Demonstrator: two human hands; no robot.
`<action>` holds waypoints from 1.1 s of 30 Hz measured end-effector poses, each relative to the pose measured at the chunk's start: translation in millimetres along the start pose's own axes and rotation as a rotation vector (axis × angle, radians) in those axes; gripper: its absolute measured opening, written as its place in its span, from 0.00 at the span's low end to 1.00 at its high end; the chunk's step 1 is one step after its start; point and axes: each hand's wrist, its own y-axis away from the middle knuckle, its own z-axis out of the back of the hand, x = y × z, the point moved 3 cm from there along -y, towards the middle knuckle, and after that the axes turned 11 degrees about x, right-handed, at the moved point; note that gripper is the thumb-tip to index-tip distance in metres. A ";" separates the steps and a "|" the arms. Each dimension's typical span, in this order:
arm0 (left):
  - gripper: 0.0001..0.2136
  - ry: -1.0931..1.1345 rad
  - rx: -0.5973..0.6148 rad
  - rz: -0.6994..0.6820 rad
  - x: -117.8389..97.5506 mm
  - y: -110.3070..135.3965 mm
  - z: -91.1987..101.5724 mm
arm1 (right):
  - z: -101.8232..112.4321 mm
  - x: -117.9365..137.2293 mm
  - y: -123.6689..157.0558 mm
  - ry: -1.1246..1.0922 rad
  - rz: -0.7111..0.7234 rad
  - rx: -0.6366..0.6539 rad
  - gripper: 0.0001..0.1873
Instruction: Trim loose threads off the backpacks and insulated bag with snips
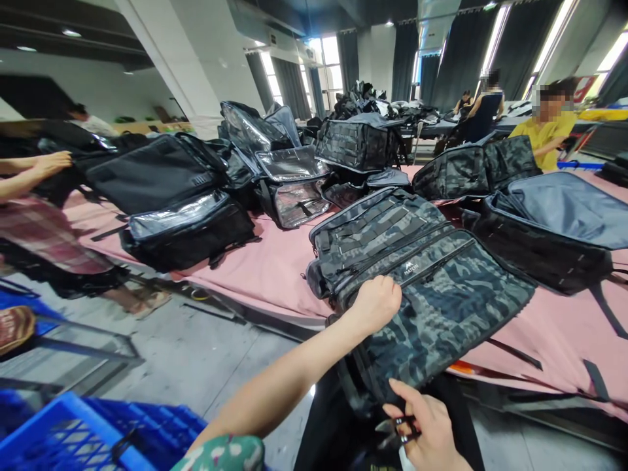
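A dark camouflage backpack with a small white logo lies across the table edge in front of me, its flap spread toward me. My left hand is closed in a fist at the zipper line beside the logo, pinching the backpack there. What exactly lies under its fingers is hidden. Close to my body, at the near edge of the flap, my right hand has its fingers through the dark loops of small scissors. Their blades point left, and the index finger and thumb reach to the fabric edge.
A pink-covered table bears several bags, including a black backpack at left and an open one at right. Blue crates stand on the floor at lower left. A co-worker's hand is at far left; a person in yellow is across the table.
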 end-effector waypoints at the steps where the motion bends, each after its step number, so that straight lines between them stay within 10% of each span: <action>1: 0.08 0.030 -0.025 -0.016 1.4 -0.5 -0.9 | -0.2 -0.4 0.6 -0.001 0.000 0.008 0.18; 12: 0.11 1.471 -0.211 0.439 55.3 13.0 -5.0 | 3.2 0.8 -1.0 -0.015 0.010 -0.021 0.18; 25: 0.10 0.222 -0.228 0.007 10.5 1.9 -4.4 | 6.0 4.6 -4.2 0.004 0.000 -0.039 0.18; 33: 0.06 0.562 -0.266 0.053 11.3 0.1 -6.0 | 11.0 9.0 -6.8 -0.014 0.027 -0.072 0.23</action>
